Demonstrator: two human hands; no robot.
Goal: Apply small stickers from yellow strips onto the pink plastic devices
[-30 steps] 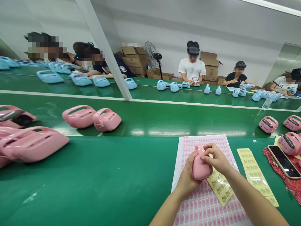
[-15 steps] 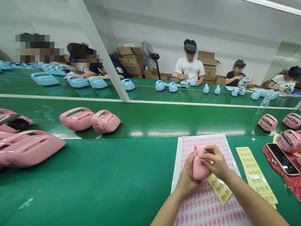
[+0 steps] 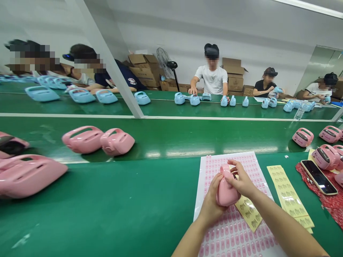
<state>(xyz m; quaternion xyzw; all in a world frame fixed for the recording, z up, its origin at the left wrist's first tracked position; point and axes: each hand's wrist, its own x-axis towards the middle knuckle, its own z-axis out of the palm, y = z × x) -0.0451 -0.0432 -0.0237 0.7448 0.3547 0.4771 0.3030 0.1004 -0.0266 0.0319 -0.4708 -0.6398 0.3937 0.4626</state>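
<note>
A glossy pink plastic case with a loop handle is held upright over the sticker sheet, narrow side towards me. My left hand is closed around its left side. On the opposite side my right hand grips it, thumb on the near surface and fingers near the handle, partly hidden behind. Beneath lies a white sheet with rows of small pink oval stickers. A yellow strip of printed labels rests on that sheet, partly covered by the case and my right arm.
More yellow label strips lie to the right, near a phone on red wrapping. Pink cases stand at left and right. Across the green bench, people handle blue cases behind a white post.
My right fingers have shifted up towards the handle and spread a little; the case stays in my left hand. Across the bench, a person in white has reached to another blue case.
</note>
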